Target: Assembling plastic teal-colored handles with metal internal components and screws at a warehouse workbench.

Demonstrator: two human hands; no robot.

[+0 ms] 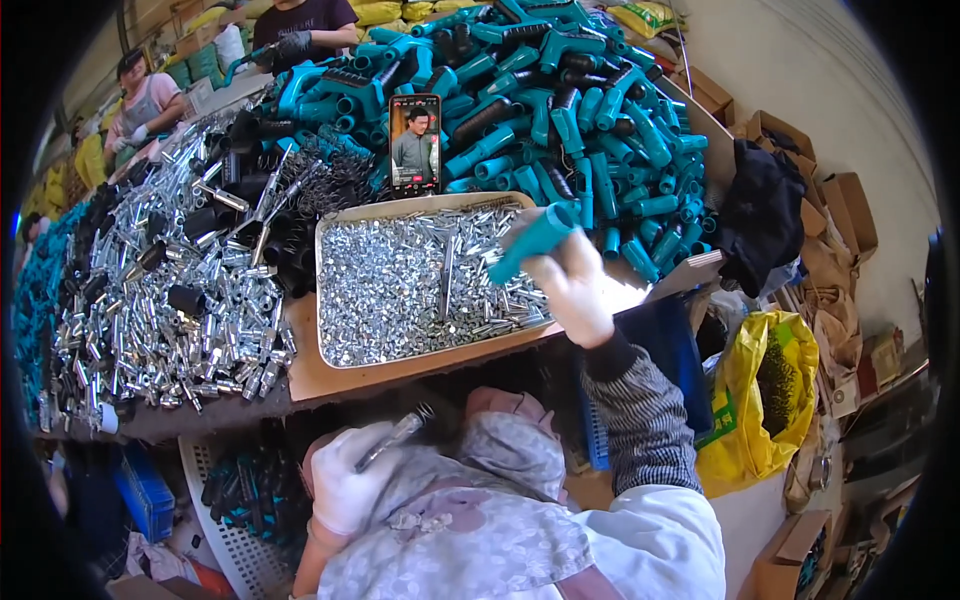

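Note:
My white-gloved left hand (345,482) is closed around a metal shaft (392,443) with a dark coil spring at its upper end, held low in front of my apron. My right hand (575,295), also gloved in white, grips a teal plastic tool housing (536,240) above the right end of a shallow tray (322,300). Small shiny metal pins and cylinders (385,280) fill that tray. A longer metal rod (447,278) lies across them near the middle. Behind the tray, more teal housings (600,120) are heaped high, some with black grips.
A phone (415,145) stands upright behind the tray. Loose metal parts (190,330) cover the bench's left side. A yellow sack (765,400) and a black cloth (762,215) are at right. Two people (150,100) work at the far left. Below the bench sits a white perforated basket (225,530).

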